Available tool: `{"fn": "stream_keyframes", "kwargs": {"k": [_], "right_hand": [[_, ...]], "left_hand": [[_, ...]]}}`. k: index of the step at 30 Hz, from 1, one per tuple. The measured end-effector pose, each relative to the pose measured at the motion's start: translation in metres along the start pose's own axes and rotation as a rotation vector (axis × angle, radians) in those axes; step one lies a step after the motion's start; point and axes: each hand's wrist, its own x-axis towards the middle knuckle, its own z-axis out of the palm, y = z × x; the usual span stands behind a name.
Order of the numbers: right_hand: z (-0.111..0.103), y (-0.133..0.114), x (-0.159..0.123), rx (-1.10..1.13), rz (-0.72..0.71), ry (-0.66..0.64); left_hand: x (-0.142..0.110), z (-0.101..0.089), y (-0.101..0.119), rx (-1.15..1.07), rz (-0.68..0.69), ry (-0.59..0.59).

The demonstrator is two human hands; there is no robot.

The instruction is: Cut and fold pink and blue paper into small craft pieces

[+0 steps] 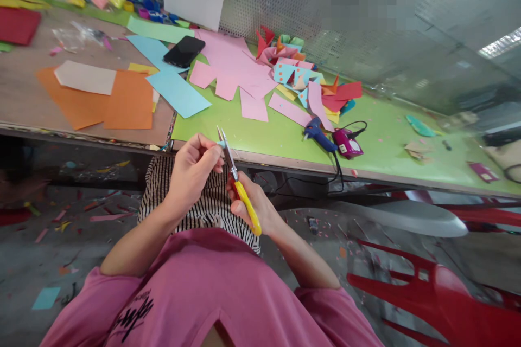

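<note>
My left hand pinches a tiny piece of light blue paper between thumb and fingers, just over the table's front edge. In my right hand is a pair of scissors with yellow and red handles. Its metal blades point up and away from me, parted slightly at the tips. The blue paper lies against the blades or between them; which one I cannot tell. Most of that paper is hidden by my left fingers.
Pink paper, blue paper and orange paper cover the table. A black phone lies among them. To the right are a blue glue gun and a purple box with a cord. A red chair stands at lower right.
</note>
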Motion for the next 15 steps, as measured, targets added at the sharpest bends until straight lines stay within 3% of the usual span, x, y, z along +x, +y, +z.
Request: {"fn": "stream_keyframes", "kwargs": {"k": [15], "right_hand": [[0.0019, -0.0058, -0.0030, 0.004, 0.031, 0.077]], "left_hand": [[-0.0016, -0.0011, -0.0008, 0.008, 0.023, -0.005]]}}
